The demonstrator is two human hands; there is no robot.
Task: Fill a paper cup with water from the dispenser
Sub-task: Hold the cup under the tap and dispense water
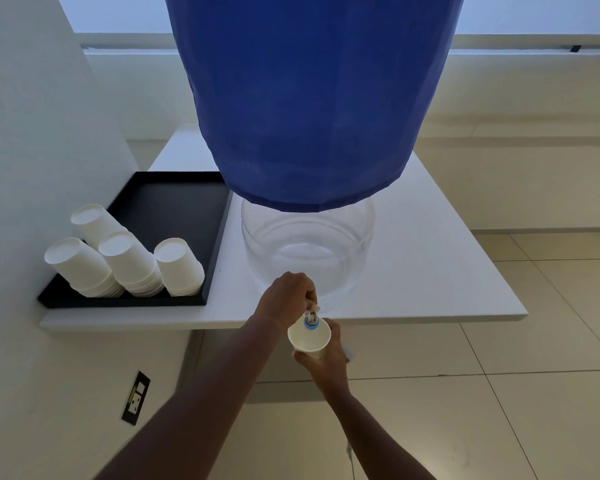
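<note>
A large water dispenser bottle (309,258) with a clear lower part stands on the white table (447,265), its upper part wrapped in a blue cloth cover (309,98). Its white and blue tap (311,318) juts over the table's front edge. My left hand (288,296) is closed on the tap's lever. My right hand (326,362) holds a white paper cup (309,337) upright directly under the tap. I cannot tell whether water is flowing or how much is in the cup.
A black tray (160,206) at the table's left holds several stacks of upside-down paper cups (129,261). A white wall stands to the left, with a power socket (136,398) low on it. Tiled floor lies below and to the right.
</note>
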